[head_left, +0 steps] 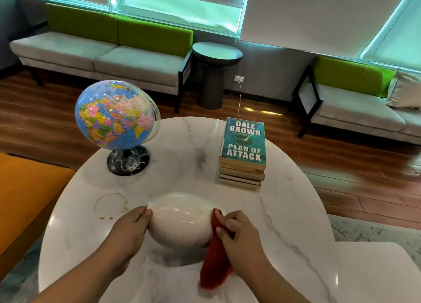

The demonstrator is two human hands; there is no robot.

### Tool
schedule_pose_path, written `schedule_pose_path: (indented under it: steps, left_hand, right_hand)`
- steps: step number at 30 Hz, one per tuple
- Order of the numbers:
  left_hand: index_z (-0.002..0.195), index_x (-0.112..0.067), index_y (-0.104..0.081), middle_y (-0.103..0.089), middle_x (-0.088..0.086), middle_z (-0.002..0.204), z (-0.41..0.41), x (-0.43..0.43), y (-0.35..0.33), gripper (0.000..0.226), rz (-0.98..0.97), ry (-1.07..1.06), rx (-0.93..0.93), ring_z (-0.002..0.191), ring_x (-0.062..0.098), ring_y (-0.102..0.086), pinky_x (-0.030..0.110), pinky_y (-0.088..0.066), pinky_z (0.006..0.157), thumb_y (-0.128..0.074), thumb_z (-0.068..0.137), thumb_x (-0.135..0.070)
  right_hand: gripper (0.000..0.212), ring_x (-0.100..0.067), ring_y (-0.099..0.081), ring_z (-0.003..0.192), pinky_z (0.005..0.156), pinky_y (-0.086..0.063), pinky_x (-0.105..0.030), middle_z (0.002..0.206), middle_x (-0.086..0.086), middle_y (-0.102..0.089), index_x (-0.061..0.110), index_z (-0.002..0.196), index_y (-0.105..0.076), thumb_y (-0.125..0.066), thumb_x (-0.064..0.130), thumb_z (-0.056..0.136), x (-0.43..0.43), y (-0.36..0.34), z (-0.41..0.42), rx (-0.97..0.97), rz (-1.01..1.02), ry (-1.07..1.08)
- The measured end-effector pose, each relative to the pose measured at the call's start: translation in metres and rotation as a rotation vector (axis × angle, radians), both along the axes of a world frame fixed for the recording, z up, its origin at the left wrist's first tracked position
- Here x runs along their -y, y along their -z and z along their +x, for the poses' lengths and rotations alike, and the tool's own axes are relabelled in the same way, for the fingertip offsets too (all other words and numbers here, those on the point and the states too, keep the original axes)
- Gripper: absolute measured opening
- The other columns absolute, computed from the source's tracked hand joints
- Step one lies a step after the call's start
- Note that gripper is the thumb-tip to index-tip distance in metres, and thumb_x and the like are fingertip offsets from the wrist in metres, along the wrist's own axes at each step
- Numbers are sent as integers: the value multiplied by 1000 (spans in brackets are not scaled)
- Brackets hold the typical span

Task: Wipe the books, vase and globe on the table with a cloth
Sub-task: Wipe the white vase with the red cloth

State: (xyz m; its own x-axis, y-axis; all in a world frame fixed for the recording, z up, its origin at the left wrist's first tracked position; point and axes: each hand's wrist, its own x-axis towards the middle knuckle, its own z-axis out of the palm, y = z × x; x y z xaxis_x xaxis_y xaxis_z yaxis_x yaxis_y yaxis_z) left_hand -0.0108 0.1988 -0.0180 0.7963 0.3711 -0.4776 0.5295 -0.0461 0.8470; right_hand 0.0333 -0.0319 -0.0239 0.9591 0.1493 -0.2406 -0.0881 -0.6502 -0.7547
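The red cloth is pinched in the right hand and pressed to the white vase, which is gripped at its 9 o'clock end by the left hand. Being glossy, it could be pushed from that grip and rolled off the counter edge at 6 o'clock. Open room is found at 12, between globe at 11 and books at 1.
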Motion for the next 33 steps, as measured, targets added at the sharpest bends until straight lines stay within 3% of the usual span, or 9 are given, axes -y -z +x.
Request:
schedule_pose_path:
  steps: [5, 7, 11, 14, 17, 20, 24, 29, 33]
  left_hand:
    - [114, -20, -59, -57, 15, 123, 0, 2, -3, 23, 13, 16, 2, 112, 35, -50, 43, -39, 101, -41, 102, -28]
    - [116, -21, -59, -58, 11, 120, 1, 3, -3, 24, 28, 5, 11, 105, 26, -50, 43, -39, 102, -41, 102, -29]
    - [120, -19, -61, -59, 6, 120, 4, 5, -3, 28, 64, 18, 11, 112, 26, -50, 41, -40, 100, -42, 102, -30]
    - [113, -14, -63, -60, 14, 112, 4, 6, -6, 27, 80, 20, 5, 112, 38, -50, 45, -41, 100, -42, 102, -27]
    - [100, -18, -62, -58, 0, 92, 2, 7, -9, 22, 92, 19, 12, 110, 40, -49, 45, -42, 96, -41, 102, -26]
    - [123, -16, -59, -58, 2, 120, 3, 11, -11, 30, 127, 20, 41, 114, 25, -49, 34, -38, 97, -41, 102, -27]
    - [136, -14, -52, -53, 7, 136, 6, 16, -15, 38, 185, 39, 58, 126, 25, -44, 33, -34, 100, -42, 102, -26]
    - [138, -16, -50, -51, 6, 139, 4, 16, -19, 39, 207, 72, 57, 128, 26, -43, 36, -33, 105, -42, 102, -27]
    - [139, -15, -48, -51, 3, 140, 3, 25, -23, 40, 326, 138, 140, 129, 22, -44, 29, -32, 104, -42, 101, -24]
  right_hand:
    - [25, -4, -52, 89, 84, -38, -12, 98, 12, -52, 17, 118, -66, -57, 20, 94, 12, 5, 11, -13, -78, 102]
    - [25, -1, -52, 87, 81, -33, -6, 96, 14, -51, 22, 118, -65, -57, 21, 94, 5, 1, 9, 36, -64, 40]
    - [13, 6, -54, 89, 77, -37, -1, 94, 17, -53, 26, 103, -66, -62, 23, 91, -16, -9, 1, 47, 51, -81]
    - [22, 0, -54, 87, 81, -38, -7, 97, 16, -53, 25, 113, -66, -60, 23, 92, -4, -8, 12, 9, 3, -14]
    - [29, -5, -49, 87, 82, -37, -17, 102, 10, -50, 20, 122, -61, -53, 27, 96, 10, -5, 21, -36, -165, 42]
    - [26, 0, -48, 84, 80, -33, -6, 94, 17, -47, 19, 119, -63, -54, 26, 95, -5, -11, 16, 87, -126, -7]
    - [18, 8, -51, 88, 79, -32, 5, 95, 18, -50, 22, 109, -67, -59, 24, 93, -25, -25, 3, 149, 12, -140]
    - [27, -7, -50, 92, 91, -43, -22, 103, 10, -51, 19, 121, -61, -52, 25, 96, -1, -22, 22, -55, -107, 30]
    - [31, -10, -45, 97, 99, -37, -24, 113, 7, -49, 19, 126, -58, -48, 24, 98, -6, -24, 21, -22, -154, 49]
